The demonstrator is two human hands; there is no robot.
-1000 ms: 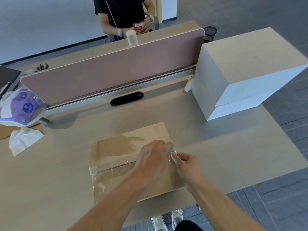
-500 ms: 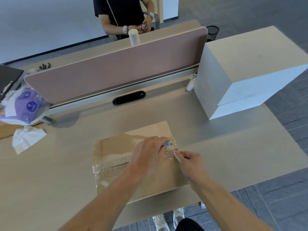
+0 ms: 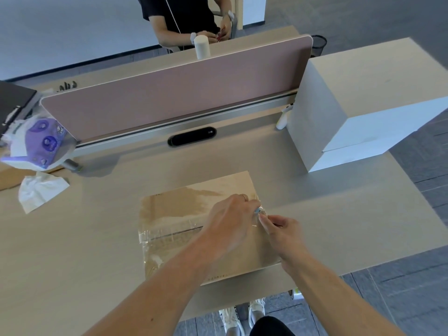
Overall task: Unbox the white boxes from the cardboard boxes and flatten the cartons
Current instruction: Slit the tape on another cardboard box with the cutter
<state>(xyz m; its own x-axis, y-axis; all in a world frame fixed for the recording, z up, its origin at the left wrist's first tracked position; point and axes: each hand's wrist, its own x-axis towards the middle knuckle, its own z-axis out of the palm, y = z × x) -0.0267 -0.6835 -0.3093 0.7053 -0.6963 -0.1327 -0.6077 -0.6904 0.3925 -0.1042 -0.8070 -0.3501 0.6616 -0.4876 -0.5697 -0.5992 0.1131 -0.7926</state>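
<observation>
On the desk point(image 3: 339, 226), carton point(image 3: 181, 207) flat, crosswise

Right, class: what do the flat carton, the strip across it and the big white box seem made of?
Flat carton: brown cardboard, matt, likely. Strip: clear plastic tape, glossy and wrinkled, cardboard showing through. White box: probably coated cardboard, smooth, with a lid seam.
</observation>
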